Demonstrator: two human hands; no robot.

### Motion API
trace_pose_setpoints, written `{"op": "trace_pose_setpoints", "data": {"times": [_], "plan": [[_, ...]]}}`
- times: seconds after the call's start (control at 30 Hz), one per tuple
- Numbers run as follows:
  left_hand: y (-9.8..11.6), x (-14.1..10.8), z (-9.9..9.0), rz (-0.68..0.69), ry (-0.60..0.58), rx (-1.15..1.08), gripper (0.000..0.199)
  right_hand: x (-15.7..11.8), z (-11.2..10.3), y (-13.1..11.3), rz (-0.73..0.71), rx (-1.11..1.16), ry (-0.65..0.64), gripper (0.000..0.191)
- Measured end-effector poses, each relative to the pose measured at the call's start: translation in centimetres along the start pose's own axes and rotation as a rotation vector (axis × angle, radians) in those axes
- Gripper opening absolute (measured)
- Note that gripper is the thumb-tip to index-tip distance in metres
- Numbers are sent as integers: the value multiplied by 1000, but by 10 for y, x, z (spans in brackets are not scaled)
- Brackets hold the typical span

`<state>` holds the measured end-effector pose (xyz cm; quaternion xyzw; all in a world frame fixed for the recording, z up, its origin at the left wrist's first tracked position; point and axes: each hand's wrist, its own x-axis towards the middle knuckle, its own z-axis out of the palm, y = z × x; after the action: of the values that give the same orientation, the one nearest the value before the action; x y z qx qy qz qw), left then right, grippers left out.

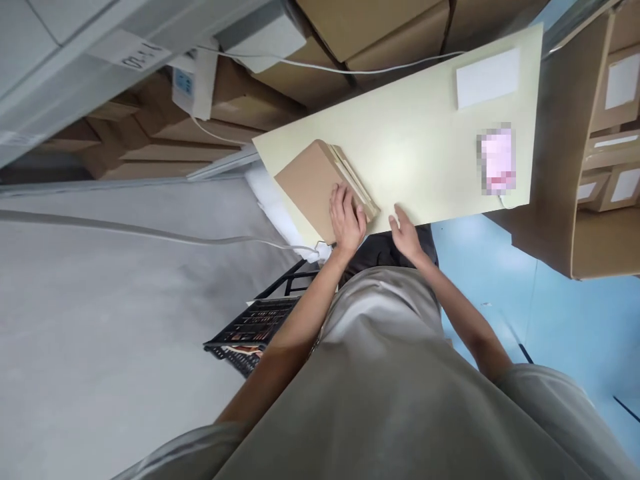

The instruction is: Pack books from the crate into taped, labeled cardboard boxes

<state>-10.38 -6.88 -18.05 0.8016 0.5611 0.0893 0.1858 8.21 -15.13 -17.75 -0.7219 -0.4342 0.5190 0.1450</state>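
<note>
On the left end of a pale yellow-green table [425, 153] lies a stack of flat brown cardboard pieces [307, 183], its layered edges facing right. My left hand [347, 217] rests on the top of this stack near its lower right corner, fingers stretched out. Just right of the stack, apart from it, my right hand [405, 233] is at the table's near edge. Its fingers are extended and nothing shows in it.
A white sheet [487, 79] and a pixelated pink item [499, 160] with a cable lie on the table's right side. Cardboard boxes [395, 33] line the back, and a large open carton [560, 147] stands right. A black crate [260, 327] sits low left. A grey cable [150, 231] crosses the left.
</note>
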Motion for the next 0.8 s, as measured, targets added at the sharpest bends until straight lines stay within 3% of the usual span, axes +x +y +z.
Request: {"op": "trace_pose_setpoints", "data": {"times": [0.13,0.3,0.4,0.57,0.63,0.7,0.8], "plan": [[-1,-1,5,-69,0,-67,63,-3,28,-6,-80,299,-141,89],[0,3,7,-160,-36,-169,65,12,52,-10,-59,527,-173,120],[4,6,6,-170,-47,-193,64,21,52,-11,-18,564,-187,121],[18,11,-4,-193,-74,-189,57,34,36,-18,62,624,-212,102],[20,21,-15,-170,-72,-193,56,32,24,-21,169,686,-189,87],[16,41,-29,-153,-46,-196,58,27,13,-24,371,802,-195,76],[1,89,-48,-205,29,-184,62,21,-1,-33,659,1008,-271,77]]}}
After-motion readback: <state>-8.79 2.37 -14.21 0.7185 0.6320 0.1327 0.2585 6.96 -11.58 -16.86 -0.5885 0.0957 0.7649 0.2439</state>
